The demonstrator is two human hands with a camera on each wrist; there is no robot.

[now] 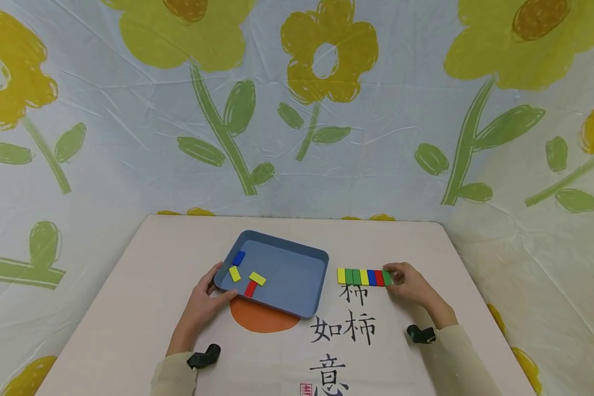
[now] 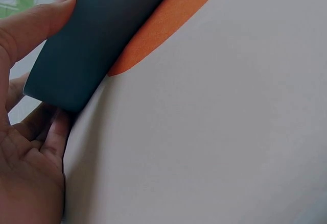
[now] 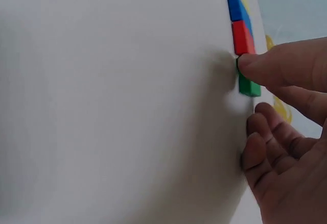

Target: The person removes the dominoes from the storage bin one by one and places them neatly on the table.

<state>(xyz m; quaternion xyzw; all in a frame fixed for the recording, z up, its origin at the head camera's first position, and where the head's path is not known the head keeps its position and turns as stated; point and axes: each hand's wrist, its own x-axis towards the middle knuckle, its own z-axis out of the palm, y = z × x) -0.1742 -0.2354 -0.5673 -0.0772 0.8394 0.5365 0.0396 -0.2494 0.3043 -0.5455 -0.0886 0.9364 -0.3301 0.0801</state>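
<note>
My left hand (image 1: 202, 303) holds the near-left corner of a blue-grey rectangular tray (image 1: 289, 278), thumb on the rim and fingers at its side and underneath. In the left wrist view the tray's wall (image 2: 97, 40) looks dark teal. Inside the tray lie a blue block (image 1: 238, 258), two yellow blocks (image 1: 258, 279) and a red block (image 1: 250, 289). To the right, several coloured blocks stand side by side in a straight row. My right hand (image 1: 418, 286) pinches the green block (image 3: 249, 86) at the row's right end, beside a red block (image 3: 242, 38).
The pale table mat (image 1: 128, 308) carries black brush characters (image 1: 358, 327) and an orange printed shape (image 1: 264, 322), partly covered by the tray. A flower-patterned cloth (image 1: 376, 137) hangs behind and around the table. Each wrist bears a small black device (image 1: 204, 356).
</note>
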